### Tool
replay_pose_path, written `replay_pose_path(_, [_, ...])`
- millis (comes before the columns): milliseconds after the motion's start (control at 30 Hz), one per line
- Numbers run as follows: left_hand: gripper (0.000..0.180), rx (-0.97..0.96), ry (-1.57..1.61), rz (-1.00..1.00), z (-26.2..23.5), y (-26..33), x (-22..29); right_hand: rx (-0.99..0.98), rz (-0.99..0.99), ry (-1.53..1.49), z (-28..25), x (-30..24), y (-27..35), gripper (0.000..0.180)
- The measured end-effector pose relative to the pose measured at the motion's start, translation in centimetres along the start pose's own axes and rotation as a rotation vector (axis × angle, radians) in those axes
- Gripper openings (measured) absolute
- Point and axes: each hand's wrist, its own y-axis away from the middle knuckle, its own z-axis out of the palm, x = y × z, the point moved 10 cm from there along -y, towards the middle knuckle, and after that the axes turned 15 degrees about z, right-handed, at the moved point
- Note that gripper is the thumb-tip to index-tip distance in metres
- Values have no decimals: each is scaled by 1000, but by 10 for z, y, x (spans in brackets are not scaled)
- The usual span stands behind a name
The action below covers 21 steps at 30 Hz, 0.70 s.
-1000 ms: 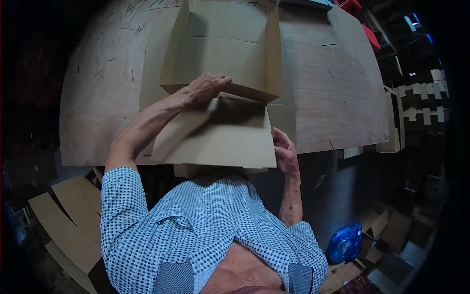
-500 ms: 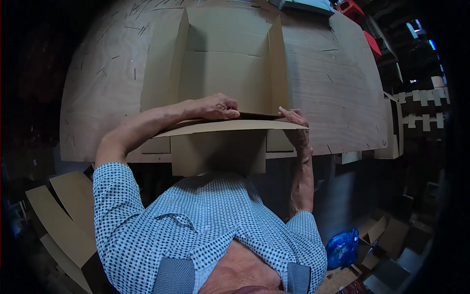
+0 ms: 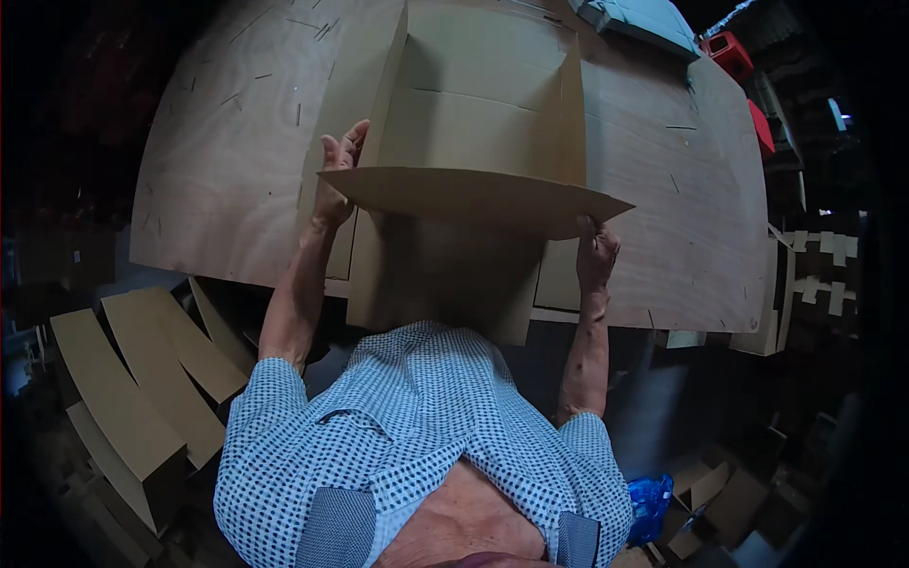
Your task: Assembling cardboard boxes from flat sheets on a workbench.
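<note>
A partly folded brown cardboard box (image 3: 473, 133) lies on the wooden tabletop in front of me. Two of its side walls stand up, and a raised panel (image 3: 473, 194) spans the near side, with its flap hanging down toward my body. My left hand (image 3: 338, 180) is at the panel's left corner, fingers stretched out and apart, the palm beside the edge. At the right corner, my right hand (image 3: 597, 251) has its fingers curled against the panel's edge, gripping it from below. Part of the right fingertips is hidden by the cardboard.
Thin dark strips are scattered over the plywood table (image 3: 237, 170). A pale grey case (image 3: 644, 28) and red containers (image 3: 727, 57) are at the far right. Cardboard pieces (image 3: 123, 388) stack at lower left. A blue plastic bag (image 3: 649, 506) and cartons (image 3: 720, 492) lie at lower right.
My left hand has left the middle of the panel's top edge and moved out to its left corner, fingers opening. My right hand has lowered slightly at the right corner. The panel's top edge has shifted upward.
</note>
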Motion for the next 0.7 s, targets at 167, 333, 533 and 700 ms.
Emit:
replay_pose_path(167, [98,41,-21,-78,-9,6,-5,112,-49,-93,1,-4,-3,40])
replay_pose_path(333, [92,7,-80,113,-13,26,1,69,-49,-112,-2,2,-6,40])
replay_pose_path(533, [83,180,-438,277,-20,81,1,75,67,-69,2,-25,-4,43])
replay_pose_path(700, [60,153,-690,316,-2,73,23,392,-276,309,0,-53,6,44])
